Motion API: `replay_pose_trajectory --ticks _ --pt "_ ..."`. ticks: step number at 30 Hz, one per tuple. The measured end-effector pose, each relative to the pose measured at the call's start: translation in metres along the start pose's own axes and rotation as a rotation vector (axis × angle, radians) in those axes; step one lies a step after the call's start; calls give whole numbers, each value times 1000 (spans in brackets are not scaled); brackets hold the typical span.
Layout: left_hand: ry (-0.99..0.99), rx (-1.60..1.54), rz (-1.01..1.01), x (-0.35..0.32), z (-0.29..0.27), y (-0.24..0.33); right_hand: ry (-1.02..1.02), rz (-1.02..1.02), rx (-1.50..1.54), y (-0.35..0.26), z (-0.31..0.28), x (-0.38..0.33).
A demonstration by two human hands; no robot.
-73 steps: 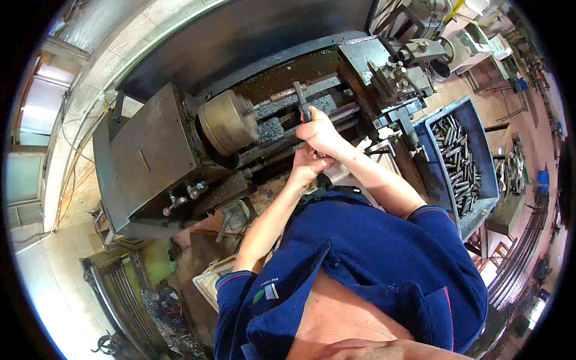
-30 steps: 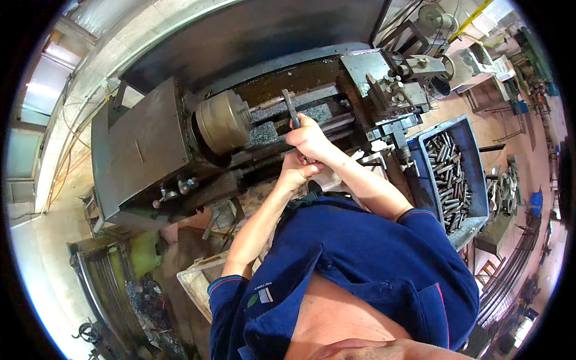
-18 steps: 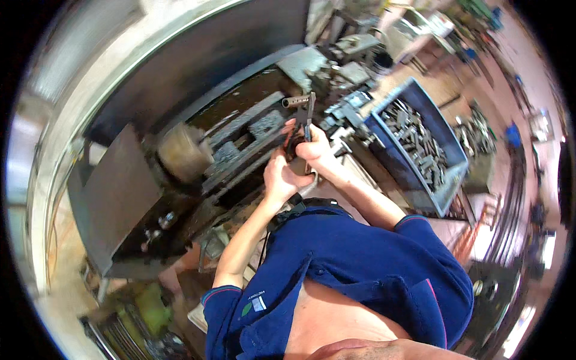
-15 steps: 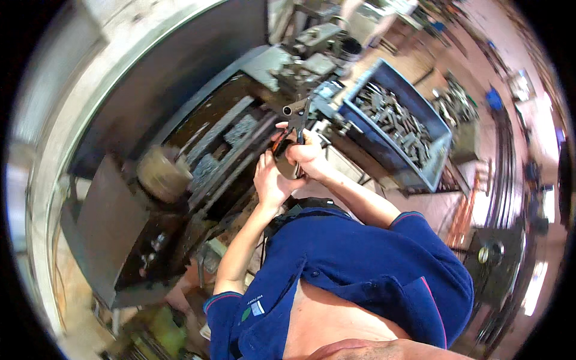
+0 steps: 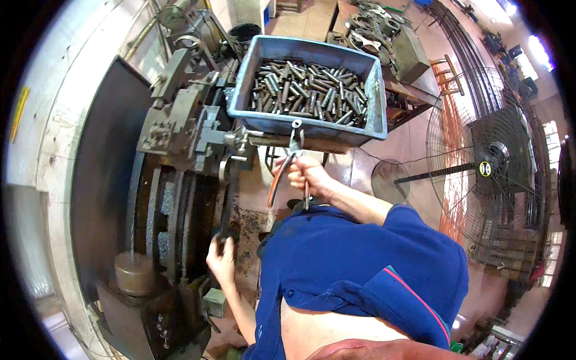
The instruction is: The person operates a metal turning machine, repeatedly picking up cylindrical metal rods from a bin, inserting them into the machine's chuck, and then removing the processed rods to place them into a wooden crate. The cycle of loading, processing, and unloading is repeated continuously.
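My right hand (image 5: 310,179) is closed around a pair of pliers (image 5: 294,157) with orange-red handles, held in front of my body. At the jaws of the pliers sits a short metal tube (image 5: 296,124), its round open end facing up, at the near rim of the blue crate (image 5: 306,123). My left hand (image 5: 222,261) is lower down at the front of a lathe (image 5: 174,198). Its thumb and fingers close on the dark end of a lever (image 5: 224,231).
Many short metal tubes (image 5: 312,90) lie heaped in the crate. At the left, a cylindrical metal can (image 5: 134,273) stands on the lathe. A large caged fan (image 5: 485,169) stands to the right. Metal parts (image 5: 375,30) cover a table behind the crate.
My left hand has left the pliers and moved down and left to the lathe lever. My right hand keeps the pliers and tube. The view has turned, bringing the crate ahead of me.
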State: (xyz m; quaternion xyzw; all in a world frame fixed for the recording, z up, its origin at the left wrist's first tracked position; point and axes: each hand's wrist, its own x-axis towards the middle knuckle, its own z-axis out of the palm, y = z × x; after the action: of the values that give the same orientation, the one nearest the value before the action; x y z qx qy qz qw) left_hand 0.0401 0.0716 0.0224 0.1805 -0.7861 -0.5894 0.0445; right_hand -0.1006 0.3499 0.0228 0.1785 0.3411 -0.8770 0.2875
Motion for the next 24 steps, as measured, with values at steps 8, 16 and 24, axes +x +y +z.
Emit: replay_pose_trajectory --ticks 8,16,24 --pt "338 -159 -259 -41 44 -37 -96 -274 468 -139 -68 30" --pt "451 -88 -118 -59 65 -19 -185 248 61 -43 -21 17" --pt "935 -211 -199 -202 27 -76 -460 615 -292 45 8 -19"
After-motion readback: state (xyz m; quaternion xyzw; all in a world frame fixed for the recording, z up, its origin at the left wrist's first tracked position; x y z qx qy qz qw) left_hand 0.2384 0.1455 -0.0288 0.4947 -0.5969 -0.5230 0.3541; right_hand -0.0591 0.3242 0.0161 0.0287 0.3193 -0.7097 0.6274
